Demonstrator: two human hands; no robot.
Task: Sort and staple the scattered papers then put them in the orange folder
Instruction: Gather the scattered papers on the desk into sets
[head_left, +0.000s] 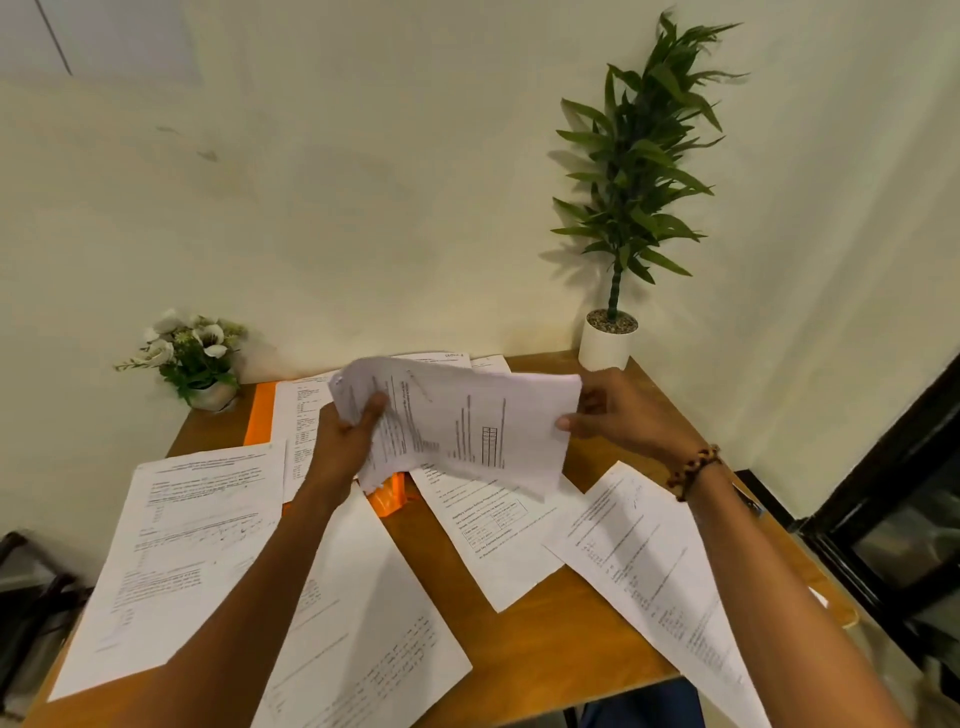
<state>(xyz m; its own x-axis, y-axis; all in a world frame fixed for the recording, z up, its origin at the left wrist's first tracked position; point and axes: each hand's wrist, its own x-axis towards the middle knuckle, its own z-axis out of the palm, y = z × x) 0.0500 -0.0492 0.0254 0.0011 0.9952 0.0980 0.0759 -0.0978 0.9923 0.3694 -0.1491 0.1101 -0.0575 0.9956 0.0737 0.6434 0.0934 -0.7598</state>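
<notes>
**Loose Sheets Nearest, Gathered Bundle Held Over Mid-Table**

Nearest the camera, loose printed sheets are lying fanned across the wooden table: one large page at the left, another running under the left forearm, one in the middle and a long one slanting off the right edge.

Above them, both hands are holding a gathered bundle of papers in the air. The left hand is gripping its left end, thumb curled over the top sheet; the right hand is pinching its right edge. The bundle's long axis is running left to right between them, its sheets looking uneven and not yet squared.

The orange folder is lying flat at the far left of the table, mostly buried under a sheet, its long axis pointing away from the person. It is sitting beyond and to the left of the left hand, so that hand is clearly the nearer one. A small orange object is peeking out just below the bundle; whether it is the stapler is hard to tell.

Judging by this, sorting is partway along: several sheets are waiting on the table, and nothing is looking stapled. A flower pot and a tall potted plant are standing at the far corners.
</notes>
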